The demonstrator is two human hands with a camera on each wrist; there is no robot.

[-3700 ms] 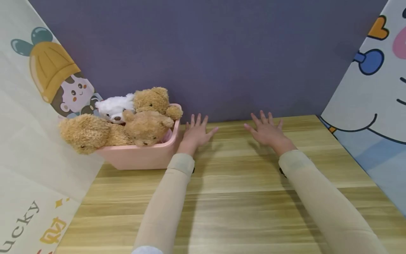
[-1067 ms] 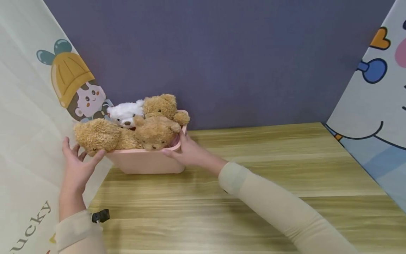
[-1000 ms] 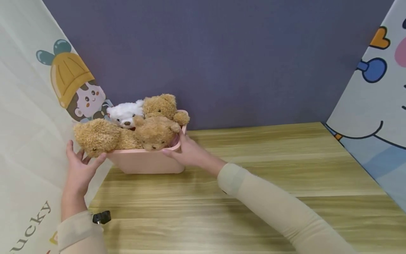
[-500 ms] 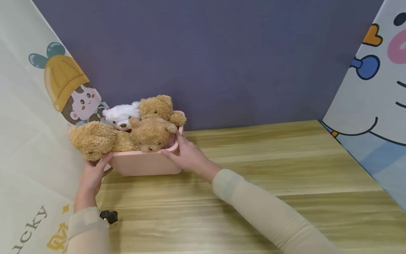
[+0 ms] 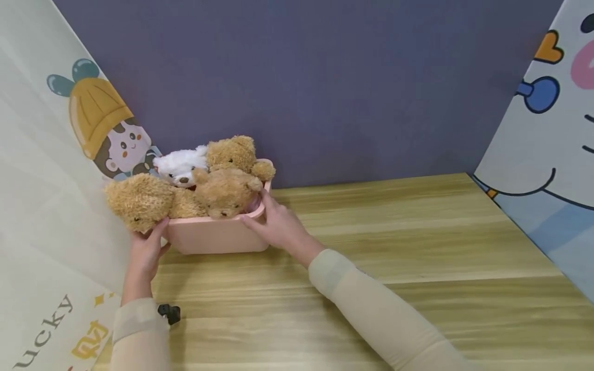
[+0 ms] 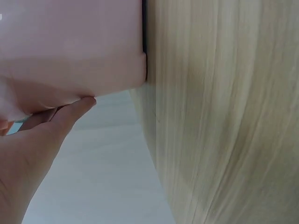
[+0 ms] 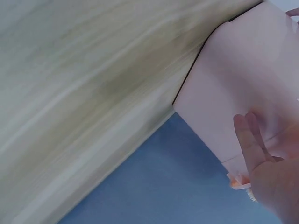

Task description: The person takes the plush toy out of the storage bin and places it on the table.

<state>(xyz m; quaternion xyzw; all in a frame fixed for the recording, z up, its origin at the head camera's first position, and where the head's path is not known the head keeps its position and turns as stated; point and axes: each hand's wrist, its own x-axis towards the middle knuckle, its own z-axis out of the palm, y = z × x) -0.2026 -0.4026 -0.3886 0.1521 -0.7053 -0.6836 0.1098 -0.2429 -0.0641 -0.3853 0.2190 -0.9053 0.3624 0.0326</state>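
Note:
A pink plastic bin (image 5: 215,237) stands on the wooden tabletop, filled with plush bears. Inside sit a white bear (image 5: 182,167), a curly brown bear (image 5: 232,153) at the back and a lighter brown bear (image 5: 227,193) in front. Another brown bear (image 5: 141,201) leans over the left end. My left hand (image 5: 146,252) holds that end, its thumb at the front rim; some fingers are hidden beneath the bear. On the right end, my right hand (image 5: 283,224) grips the rim corner with its thumb in front. The right wrist view shows fingers (image 7: 252,144) against the bin's side wall.
Behind the bin rises a dark blue-grey panel (image 5: 334,93). A printed white panel (image 5: 46,206) borders the left, another printed panel (image 5: 538,149) the right. The wooden table (image 5: 394,232) stretches to the right of the bin. A small black device (image 5: 169,313) sits at the left cuff.
Both hands have gone from lying spread on the table to the bin's two ends. Most recently the left hand has moved right and taken hold. The bin has hardly moved.

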